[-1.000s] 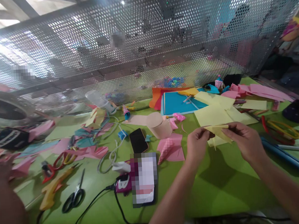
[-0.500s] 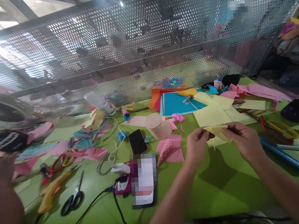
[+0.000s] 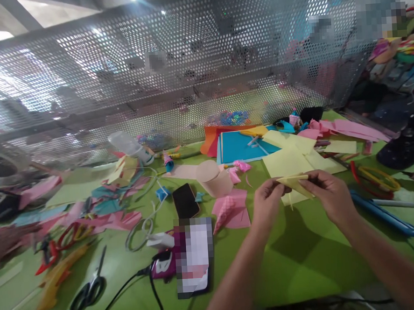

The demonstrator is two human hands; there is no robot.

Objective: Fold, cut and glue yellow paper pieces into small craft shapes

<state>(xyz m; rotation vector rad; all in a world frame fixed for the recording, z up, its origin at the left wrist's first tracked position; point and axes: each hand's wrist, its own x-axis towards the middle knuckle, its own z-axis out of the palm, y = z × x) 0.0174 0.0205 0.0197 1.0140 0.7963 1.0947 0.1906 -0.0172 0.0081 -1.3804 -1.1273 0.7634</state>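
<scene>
A folded piece of yellow paper [image 3: 296, 184] is held above the green table [image 3: 304, 261] between both my hands. My left hand [image 3: 268, 203] pinches its left end with closed fingers. My right hand [image 3: 330, 195] grips its right side, fingers curled around it. Just beyond my hands lie loose yellow sheets [image 3: 291, 157]. A pink paper cone [image 3: 223, 211] rests on a pink sheet to the left of my left hand.
A phone [image 3: 185, 200], a second phone with a cable [image 3: 194, 258], black scissors [image 3: 89, 288], a glue gun [image 3: 53, 281], a paper roll [image 3: 213, 175], blue and orange sheets [image 3: 241, 146] and paper scraps cover the table. A perforated metal screen [image 3: 188, 81] stands behind. A blue tool [image 3: 382, 209] lies right.
The view has shifted slightly to the right, so table items sit further left. My hands still hold the yellow paper in almost the same pose.
</scene>
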